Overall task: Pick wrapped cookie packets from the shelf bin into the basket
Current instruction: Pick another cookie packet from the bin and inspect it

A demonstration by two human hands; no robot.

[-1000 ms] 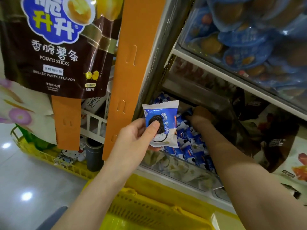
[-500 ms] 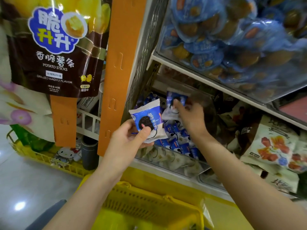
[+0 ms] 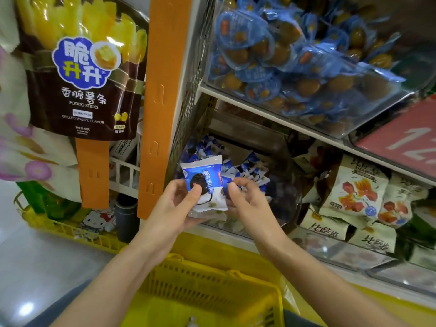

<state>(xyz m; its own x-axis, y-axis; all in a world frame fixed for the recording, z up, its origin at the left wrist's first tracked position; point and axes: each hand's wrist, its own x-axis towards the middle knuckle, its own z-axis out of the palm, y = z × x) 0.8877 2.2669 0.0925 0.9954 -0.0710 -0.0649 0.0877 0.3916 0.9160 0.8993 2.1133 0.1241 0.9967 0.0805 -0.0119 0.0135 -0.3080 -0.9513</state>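
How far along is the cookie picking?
Done: unclear, the yellow basket shows little of its inside. In hand: the left hand holds a cookie packet, the right hand pinches a second packet beside it. Left: dropping both in; more packets lie in the shelf bin.

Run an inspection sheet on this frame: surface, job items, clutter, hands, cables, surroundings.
Surface: shelf bin, clear front, on the lower shelf.
Job's things: loose packets piled in the bin; held packets in front of it; yellow basket below the hands.
Clutter: potato sticks bag hanging left; blue-wrapped snacks in the bin above; beige snack bags at right.
Hands: left hand grips the held packets, thumb on the front one; right hand pinches their right edge.
Cables: nothing seen.
Surroundings: orange hanging strip beside the shelf; floor basket at left, also yellow.
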